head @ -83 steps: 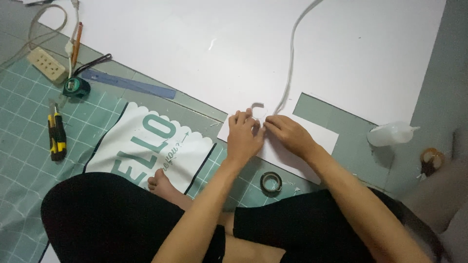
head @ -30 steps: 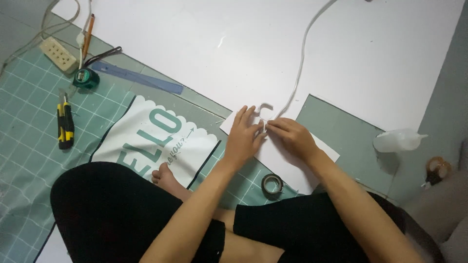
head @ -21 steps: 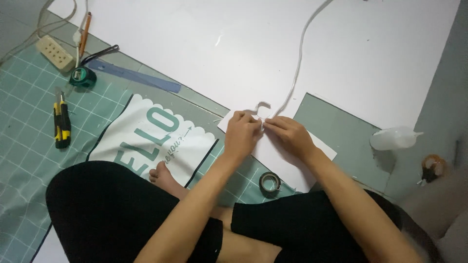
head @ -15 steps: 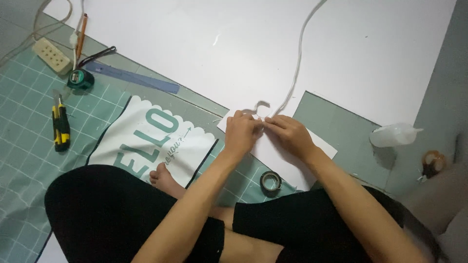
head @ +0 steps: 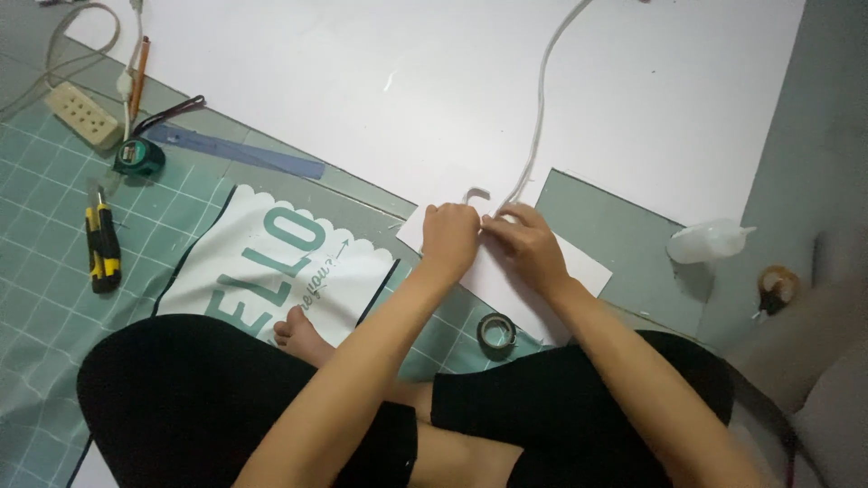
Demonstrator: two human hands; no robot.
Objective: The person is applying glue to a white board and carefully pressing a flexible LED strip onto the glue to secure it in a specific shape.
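Note:
My left hand (head: 449,237) and my right hand (head: 529,244) meet fingertip to fingertip over a small white card (head: 579,264) lying on the green cutting mat (head: 54,298). Both pinch a narrow white strip (head: 541,99) that runs up across the big white board (head: 452,81) and out of the top of the view. The strip's short curled end (head: 475,192) sticks out just beyond my left fingers. My crossed legs in black fill the bottom of the view.
A tape roll (head: 495,332) lies by my knee. A clear squeeze bottle (head: 708,242) rests at the right. To the left are a printed white sheet (head: 280,262), yellow-black cutter (head: 101,248), green tape measure (head: 138,156), blue ruler (head: 240,151) and power strip (head: 81,113).
My left fingers, spread a second ago, have curled down onto the strip. Both hands stay at the same spot on the card; only the view shifts slightly.

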